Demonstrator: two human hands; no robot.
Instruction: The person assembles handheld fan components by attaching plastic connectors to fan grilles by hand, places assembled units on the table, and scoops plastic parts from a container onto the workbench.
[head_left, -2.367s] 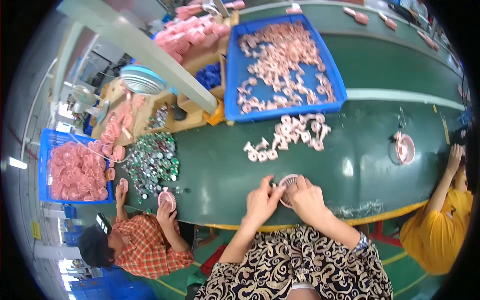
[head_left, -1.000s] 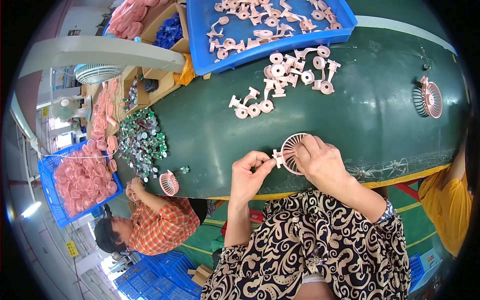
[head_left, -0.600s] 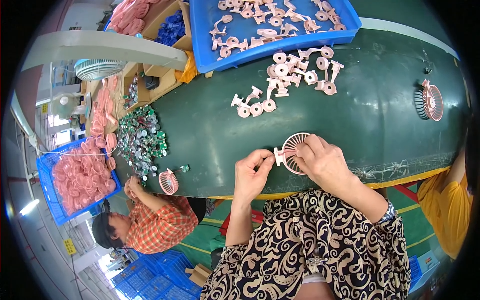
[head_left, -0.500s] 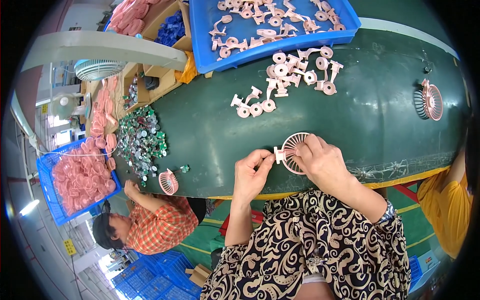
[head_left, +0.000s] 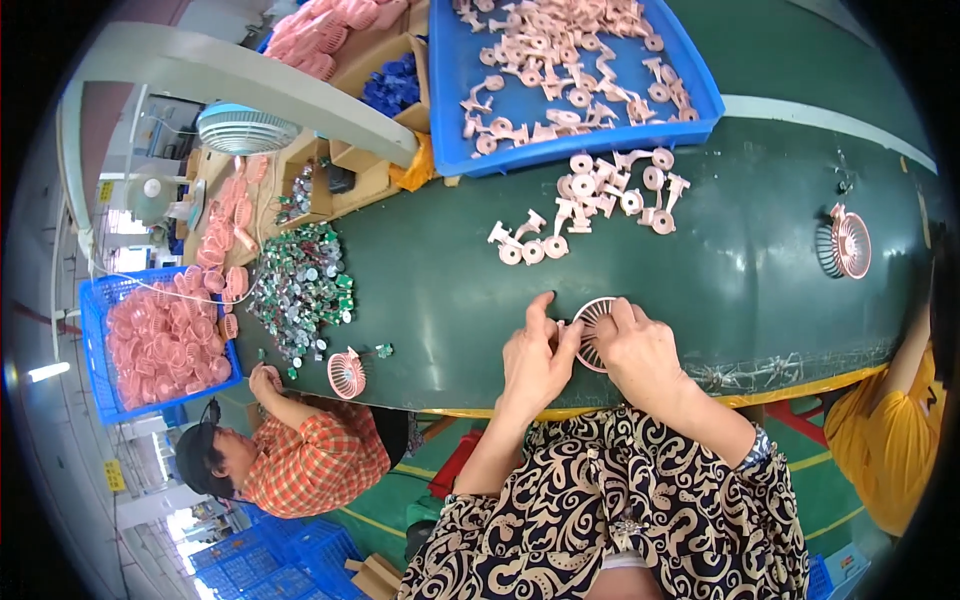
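Note:
A round pink fan cage (head_left: pixel 592 314) with radial ribs is held low above the green table edge. My right hand (head_left: pixel 642 350) grips its right side, fingers bent over the rim and reaching inside. My left hand (head_left: pixel 538 360) closes on the cage's left side, with the thumb at the rim and the index finger raised. The small pale-pink bracket at that side is hidden behind my left fingers. Beyond my hands lies a loose group of pale-pink brackets (head_left: pixel 583 187) with round ends.
A blue tray (head_left: pixel 455 150) of brackets stands at the far side. Circuit boards with motors (head_left: pixel 300 285) are heaped left, near a second cage (head_left: pixel 347 374). Another cage (head_left: pixel 852 245) sits far right. A co-worker in a checked shirt (head_left: pixel 320 455) works at left; a yellow sleeve (head_left: pixel 885 430) shows right.
My left hand has moved in against the cage and its index finger has lifted. The bracket that showed between my hands is now covered. The whole view has shifted slightly.

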